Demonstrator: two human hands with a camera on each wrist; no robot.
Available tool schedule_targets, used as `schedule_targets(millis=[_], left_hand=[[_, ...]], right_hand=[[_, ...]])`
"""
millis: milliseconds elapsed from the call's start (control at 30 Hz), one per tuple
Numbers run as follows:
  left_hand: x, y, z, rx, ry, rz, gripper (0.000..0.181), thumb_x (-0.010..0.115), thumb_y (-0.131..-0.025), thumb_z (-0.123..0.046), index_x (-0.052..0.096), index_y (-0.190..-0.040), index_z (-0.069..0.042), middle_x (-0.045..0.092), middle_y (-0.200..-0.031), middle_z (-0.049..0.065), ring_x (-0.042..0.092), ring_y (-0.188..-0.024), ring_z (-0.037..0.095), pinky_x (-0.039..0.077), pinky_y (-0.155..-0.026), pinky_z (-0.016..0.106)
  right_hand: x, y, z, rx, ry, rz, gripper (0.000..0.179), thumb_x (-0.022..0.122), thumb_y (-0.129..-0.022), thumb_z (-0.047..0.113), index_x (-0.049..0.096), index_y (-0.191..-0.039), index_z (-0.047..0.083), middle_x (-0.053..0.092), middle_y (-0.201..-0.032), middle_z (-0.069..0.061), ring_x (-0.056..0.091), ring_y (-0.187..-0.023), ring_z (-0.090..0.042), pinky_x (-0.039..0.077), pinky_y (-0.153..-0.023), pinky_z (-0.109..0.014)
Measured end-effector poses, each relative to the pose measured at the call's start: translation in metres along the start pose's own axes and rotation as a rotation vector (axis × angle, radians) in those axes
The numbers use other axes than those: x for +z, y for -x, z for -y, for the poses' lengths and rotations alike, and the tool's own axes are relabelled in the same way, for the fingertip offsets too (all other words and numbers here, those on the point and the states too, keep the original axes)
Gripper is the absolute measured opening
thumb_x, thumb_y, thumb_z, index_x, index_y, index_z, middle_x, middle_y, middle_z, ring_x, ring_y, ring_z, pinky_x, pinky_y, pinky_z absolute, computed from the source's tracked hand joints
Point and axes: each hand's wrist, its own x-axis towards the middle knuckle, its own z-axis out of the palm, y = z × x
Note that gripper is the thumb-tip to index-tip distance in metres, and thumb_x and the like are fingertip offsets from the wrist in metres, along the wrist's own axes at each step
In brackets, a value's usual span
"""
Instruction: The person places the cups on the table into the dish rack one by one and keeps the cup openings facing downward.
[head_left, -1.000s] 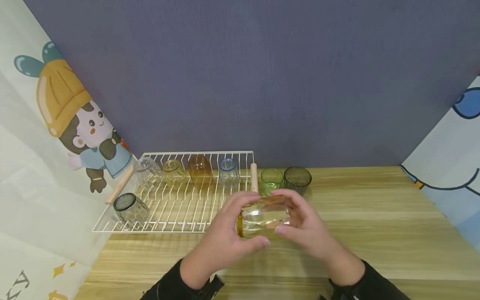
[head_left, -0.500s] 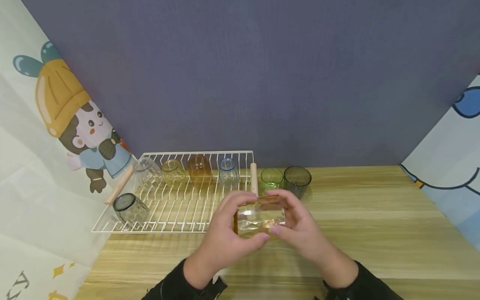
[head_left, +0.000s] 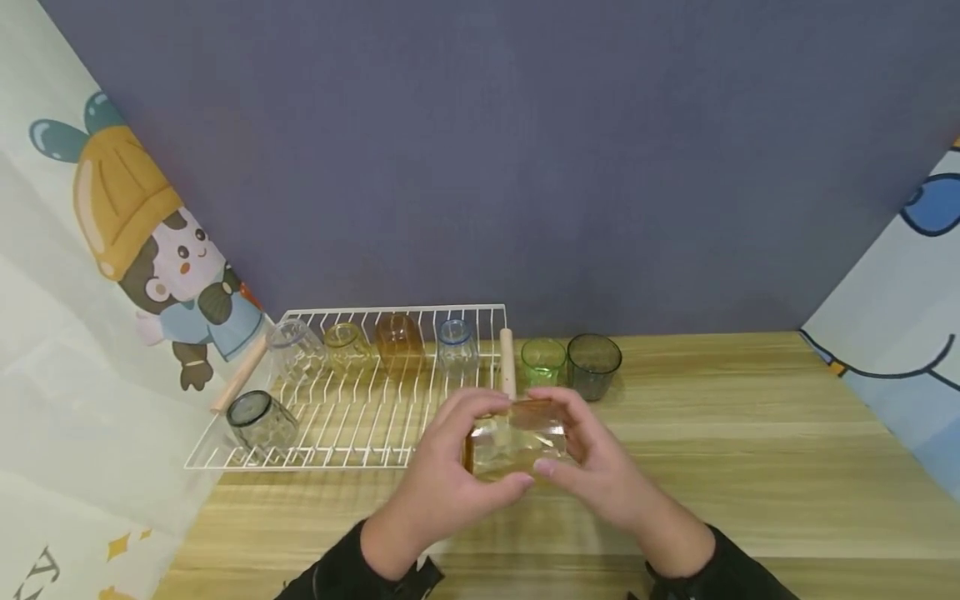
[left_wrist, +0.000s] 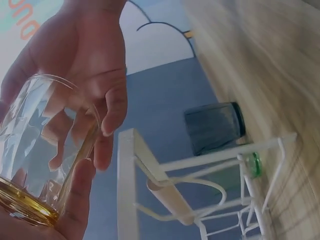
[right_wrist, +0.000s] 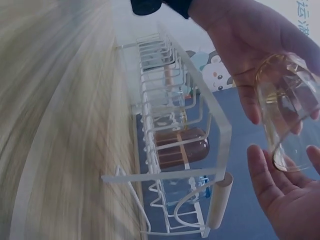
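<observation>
Pale amber glass (head_left: 517, 442) gripped at both ends!

And there it was, tipped on its side in mid-air above the wooden tabletop (head_left: 750, 450), just by the near right corner of the white wire rack (head_left: 315, 468)! The left hand (head_left: 446, 479) had the deep-amber base end, fingers curled over the top and thumb below. The right hand (head_left: 600, 475) grasped the mouth end, fingers bent over the far side, thumb at the near edge. A two-handed hold, no question!

Behind them, what a line-up! Along the rack's back row stood a clear glass (head_left: 296, 346), a yellow glass (head_left: 348, 350), a brown glass (head_left: 400, 346) and a blue-rimmed glass (head_left: 457, 350), left to right. Down at the front left, a grey glass (head_left: 262, 421) leaned at a tilt. A wooden handle (head_left: 507, 362) marked the rack's right end, and just beyond it, upright on the tabletop, came a green glass (head_left: 543, 362) with a smoky dark glass (head_left: 594, 367) right beside it. Behind the lot rose a blue-grey panel (head_left: 525, 167).
</observation>
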Motion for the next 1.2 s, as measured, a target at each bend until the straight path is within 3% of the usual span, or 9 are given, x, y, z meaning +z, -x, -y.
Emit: schedule_targets(millis=[133, 300, 400, 500, 633, 767, 867, 1000, 1200], left_hand=[[-0.010, 0.000, 0.001, -0.023, -0.023, 0.012, 0.065, 0.085, -0.072, -0.029, 0.054, -0.129, -0.019, 0.053, -0.130, -0.001, 0.051, -0.117, 0.017, 0.054, -0.089, 0.039], [-0.039, -0.007, 0.006, -0.012, -0.124, -0.030, 0.066, 0.085, -0.070, -0.025, 0.056, -0.129, -0.012, 0.055, -0.129, 0.000, 0.050, -0.120, 0.019, 0.044, -0.103, 0.045], [-0.062, -0.011, 0.011, -0.024, -0.215, -0.050, 0.067, 0.085, -0.070, -0.026, 0.056, -0.128, -0.010, 0.055, -0.128, -0.001, 0.050, -0.120, 0.018, 0.043, -0.104, 0.043], [-0.086, -0.013, 0.016, -0.048, -0.371, -0.025, 0.068, 0.085, -0.070, -0.032, 0.057, -0.128, -0.011, 0.055, -0.128, -0.001, 0.050, -0.118, 0.018, 0.045, -0.102, 0.043], [-0.115, -0.016, 0.023, -0.097, -0.564, 0.083, 0.067, 0.083, -0.073, -0.040, 0.057, -0.129, -0.012, 0.055, -0.127, 0.000, 0.053, -0.111, 0.019, 0.049, -0.094, 0.044], [-0.137, -0.019, 0.031, -0.176, -0.645, 0.214, 0.065, 0.080, -0.077, -0.042, 0.055, -0.129, -0.014, 0.054, -0.112, -0.001, 0.051, -0.082, 0.014, 0.049, -0.068, 0.033], [-0.151, -0.021, 0.038, -0.234, -0.684, 0.318, 0.063, 0.079, -0.078, -0.041, 0.055, -0.130, -0.014, 0.050, -0.103, -0.002, 0.044, -0.070, 0.012, 0.043, -0.059, 0.029], [-0.164, -0.019, 0.051, -0.281, -0.765, 0.426, 0.065, 0.080, -0.077, -0.040, 0.056, -0.130, -0.011, 0.054, -0.109, 0.001, 0.050, -0.079, 0.015, 0.049, -0.068, 0.034], [-0.175, -0.010, 0.068, -0.272, -0.896, 0.504, 0.065, 0.083, -0.072, -0.039, 0.059, -0.125, -0.009, 0.058, -0.110, 0.006, 0.058, -0.090, 0.021, 0.052, -0.075, 0.040]], right_hand=[[-0.001, 0.002, -0.001, 0.030, 0.135, -0.004, 0.075, 0.064, -0.089, -0.003, 0.026, -0.151, 0.012, 0.047, -0.143, -0.009, 0.050, -0.125, -0.029, 0.048, -0.102, -0.039], [-0.002, 0.002, -0.003, 0.024, 0.138, -0.002, 0.082, 0.064, -0.089, -0.002, 0.017, -0.155, 0.013, 0.043, -0.146, -0.014, 0.048, -0.124, -0.034, 0.052, -0.094, -0.040], [-0.003, 0.002, -0.004, -0.008, 0.131, 0.006, 0.081, 0.061, -0.089, -0.006, 0.017, -0.154, 0.012, 0.043, -0.145, -0.020, 0.048, -0.122, -0.039, 0.053, -0.092, -0.042], [-0.003, 0.001, -0.004, -0.025, 0.135, 0.014, 0.080, 0.060, -0.089, -0.007, 0.017, -0.154, 0.011, 0.042, -0.144, -0.024, 0.048, -0.122, -0.040, 0.054, -0.091, -0.043], [-0.003, 0.000, -0.006, -0.027, 0.134, 0.018, 0.079, 0.060, -0.089, -0.009, 0.018, -0.153, 0.011, 0.042, -0.144, -0.024, 0.047, -0.122, -0.041, 0.053, -0.092, -0.043], [-0.003, 0.001, -0.007, -0.017, 0.135, 0.003, 0.076, 0.060, -0.089, -0.009, 0.022, -0.151, 0.010, 0.043, -0.142, -0.025, 0.048, -0.121, -0.041, 0.053, -0.092, -0.043], [-0.003, 0.001, -0.007, -0.007, 0.139, -0.002, 0.073, 0.060, -0.089, -0.008, 0.025, -0.150, 0.010, 0.044, -0.140, -0.024, 0.048, -0.122, -0.039, 0.053, -0.092, -0.043], [-0.004, 0.002, -0.007, -0.008, 0.150, -0.003, 0.072, 0.061, -0.088, -0.009, 0.026, -0.149, 0.009, 0.046, -0.138, -0.024, 0.049, -0.121, -0.037, 0.053, -0.092, -0.042], [-0.005, 0.002, -0.008, -0.003, 0.157, -0.003, 0.071, 0.062, -0.089, -0.007, 0.027, -0.148, 0.009, 0.047, -0.139, -0.017, 0.048, -0.121, -0.039, 0.053, -0.092, -0.043]])
